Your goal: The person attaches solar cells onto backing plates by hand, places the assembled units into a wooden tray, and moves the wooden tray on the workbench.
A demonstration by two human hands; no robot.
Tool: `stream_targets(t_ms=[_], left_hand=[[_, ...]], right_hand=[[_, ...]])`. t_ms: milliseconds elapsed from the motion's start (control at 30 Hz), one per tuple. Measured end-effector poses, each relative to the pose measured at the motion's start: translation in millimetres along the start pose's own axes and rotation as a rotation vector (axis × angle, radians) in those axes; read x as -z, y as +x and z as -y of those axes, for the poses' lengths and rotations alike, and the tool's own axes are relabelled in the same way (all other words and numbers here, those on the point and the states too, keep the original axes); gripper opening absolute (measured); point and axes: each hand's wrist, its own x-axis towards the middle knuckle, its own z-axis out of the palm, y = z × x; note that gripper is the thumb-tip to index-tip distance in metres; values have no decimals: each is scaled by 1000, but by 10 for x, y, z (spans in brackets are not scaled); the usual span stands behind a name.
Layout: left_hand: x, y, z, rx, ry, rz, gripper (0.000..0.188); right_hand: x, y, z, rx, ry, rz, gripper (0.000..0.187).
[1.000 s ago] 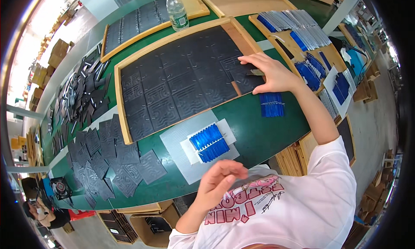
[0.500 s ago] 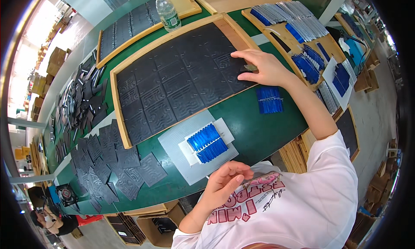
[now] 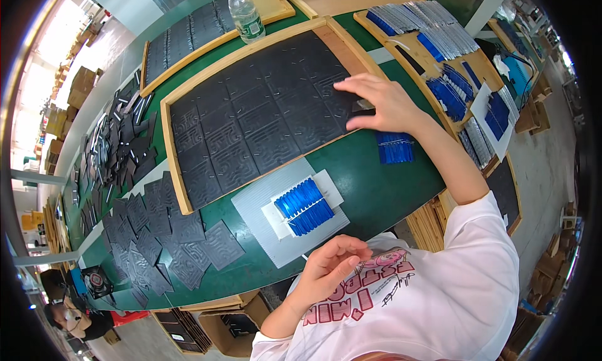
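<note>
My right hand [image 3: 387, 105] hovers at the right end of a wooden-framed tray [image 3: 168, 135], thumb and fingers spread apart over its last dark piece; whether they touch it I cannot tell. Rows of black patterned square sheets [image 3: 269, 135] fill most of that tray. Close below this hand lies a bundle of blue strips [image 3: 396, 151], its upper edge partly covered. My left hand [image 3: 329, 265] is held before my shirt with loosely curled fingers, thumb apart, and nothing visible in it. Beyond it, a blue strip bundle [image 3: 304, 205] rests on a white block over a grey ribbed board [image 3: 257, 207].
Loose black squares [image 3: 147, 261] and a heap of dark strips [image 3: 119, 145] lie on the left. A plastic bottle [image 3: 244, 16] stands behind the tray. On the right, a wooden board [image 3: 411, 41] carries silver and blue strips. Another person [image 3: 72, 320] is at lower left.
My right hand has shifted slightly, its thumb lower and farther from the fingers, and now covers the top of the nearby blue bundle. My left hand has hardly moved.
</note>
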Motion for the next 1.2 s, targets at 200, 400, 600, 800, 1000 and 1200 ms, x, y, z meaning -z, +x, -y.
stream_targets(t_ms=[200, 400, 600, 800, 1000, 1200], left_hand=[[-9, 2, 22, 1, -20, 5, 26], [-7, -19, 31, -5, 1, 6, 26], [-67, -13, 24, 73, 14, -28, 23], [-57, -11, 12, 53, 38, -22, 23], [-61, 1, 17, 39, 37, -11, 23], [-60, 27, 7, 53, 31, -4, 23]], right_hand=[[-3, -48, 25, 6, 4, 43, 73], [47, -21, 34, -13, 44, 86, 71], [-34, 92, -40, -82, -67, 31, 62], [-132, 107, -122, -75, -156, -12, 60], [-103, 197, -110, -68, -156, -13, 60], [-141, 407, -205, -132, -185, 39, 62]])
